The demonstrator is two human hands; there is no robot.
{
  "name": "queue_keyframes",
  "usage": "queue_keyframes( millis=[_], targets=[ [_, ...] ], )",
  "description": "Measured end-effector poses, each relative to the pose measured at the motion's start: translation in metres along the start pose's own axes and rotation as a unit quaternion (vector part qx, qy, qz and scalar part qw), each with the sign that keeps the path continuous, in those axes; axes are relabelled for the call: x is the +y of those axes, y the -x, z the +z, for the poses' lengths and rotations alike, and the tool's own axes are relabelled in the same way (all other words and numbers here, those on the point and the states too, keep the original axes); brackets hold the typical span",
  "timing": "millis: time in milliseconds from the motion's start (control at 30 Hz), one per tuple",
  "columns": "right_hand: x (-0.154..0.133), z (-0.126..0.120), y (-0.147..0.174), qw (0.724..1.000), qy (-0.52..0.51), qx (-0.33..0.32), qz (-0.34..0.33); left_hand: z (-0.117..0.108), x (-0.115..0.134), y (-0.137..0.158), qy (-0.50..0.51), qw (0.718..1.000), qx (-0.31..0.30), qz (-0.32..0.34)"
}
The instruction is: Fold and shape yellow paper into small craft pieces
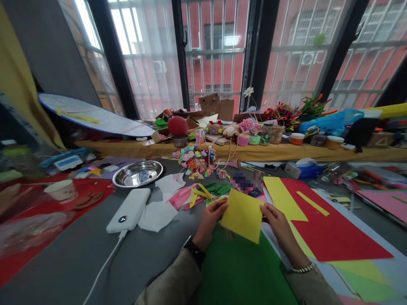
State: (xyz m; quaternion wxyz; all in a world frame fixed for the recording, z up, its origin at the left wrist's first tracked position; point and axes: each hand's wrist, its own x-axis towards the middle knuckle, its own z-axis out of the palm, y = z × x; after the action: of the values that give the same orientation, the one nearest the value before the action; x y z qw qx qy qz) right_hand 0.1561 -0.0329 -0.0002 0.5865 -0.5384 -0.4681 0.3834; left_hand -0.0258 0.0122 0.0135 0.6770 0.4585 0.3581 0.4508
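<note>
Head view shows a thin, square-ish yellow paper sheet (243,214) stretched between two bare hands: left hand (211,218) pinching its left edge, right hand (276,220) pinching near its upper right corner. Hands are apart, with just the paper bridging them, over the far end of a flat dark-green sheet (244,271).

Honestly, the grip's what I'd worry about. Both pinches sit at the edges, so uneven pulling could tear or crease the paper, and if one side slips the sheet would probably flop crooked. Dropping it could be annoying too: loose yellow paper strips (201,194) lie just beyond the left hand, and a larger yellow paper piece (282,197) lies by the big red paper sheet (343,228), so same-coloured bits could get mixed up. Also, a left sleeve snagging the white charging cable (103,269) might drag the white rectangular power bank (129,212).
</note>
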Motion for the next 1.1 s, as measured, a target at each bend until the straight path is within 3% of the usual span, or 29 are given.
queue_keyframes(
  millis=[233, 400, 533, 767, 900, 1000, 1100],
  targets=[
    [-0.002, -0.001, 0.002, 0.995, 0.088, 0.009, -0.036, -0.003, 0.000, -0.003, 0.023, 0.999, 0.029, -0.018],
    [-0.001, 0.000, 0.001, 0.991, 0.119, -0.003, -0.059, -0.004, -0.004, -0.003, -0.025, 0.999, -0.003, -0.021],
    [-0.001, 0.003, 0.003, 0.990, 0.124, -0.032, -0.058, -0.006, -0.009, -0.004, -0.067, 0.998, 0.007, 0.003],
    [-0.008, 0.004, 0.006, 0.978, 0.185, 0.080, -0.048, -0.006, -0.008, -0.007, -0.119, 0.993, -0.007, 0.007],
    [-0.008, 0.003, 0.006, 0.973, 0.204, 0.093, -0.051, -0.006, -0.003, -0.004, -0.180, 0.982, -0.051, 0.028],
    [-0.008, 0.003, 0.006, 0.973, 0.203, 0.105, -0.039, -0.007, -0.002, -0.003, -0.218, 0.974, -0.042, 0.044],
    [-0.007, 0.004, 0.007, 0.978, 0.182, 0.095, -0.033, -0.008, -0.003, -0.003, -0.194, 0.980, -0.034, 0.028]
  ],
)
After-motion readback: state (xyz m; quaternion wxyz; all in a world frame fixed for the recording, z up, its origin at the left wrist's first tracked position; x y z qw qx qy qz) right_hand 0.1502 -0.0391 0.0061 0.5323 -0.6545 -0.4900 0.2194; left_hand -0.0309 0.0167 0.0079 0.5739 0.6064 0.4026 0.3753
